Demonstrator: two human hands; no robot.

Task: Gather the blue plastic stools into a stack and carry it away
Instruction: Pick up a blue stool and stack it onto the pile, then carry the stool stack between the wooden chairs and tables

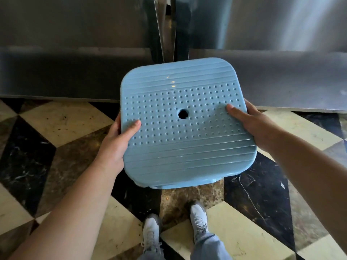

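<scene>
I look straight down on the square light-blue seat of a plastic stool [187, 139], with dimples, ribs and a round hole in its middle. It is held off the floor in front of me. My left hand [118, 141] grips its left edge, thumb on top. My right hand [251, 126] grips its right edge, thumb on the seat. A second blue edge peeks out under the near rim, so at least one more stool seems nested beneath; legs and anything lower are hidden by the seat.
Brushed-metal panels [75, 76] stand close ahead, with a narrow dark gap [169, 34] between two of them. The floor [60, 124] is cream, brown and black marble tiles. My feet in grey shoes [199, 220] stand just below the stool.
</scene>
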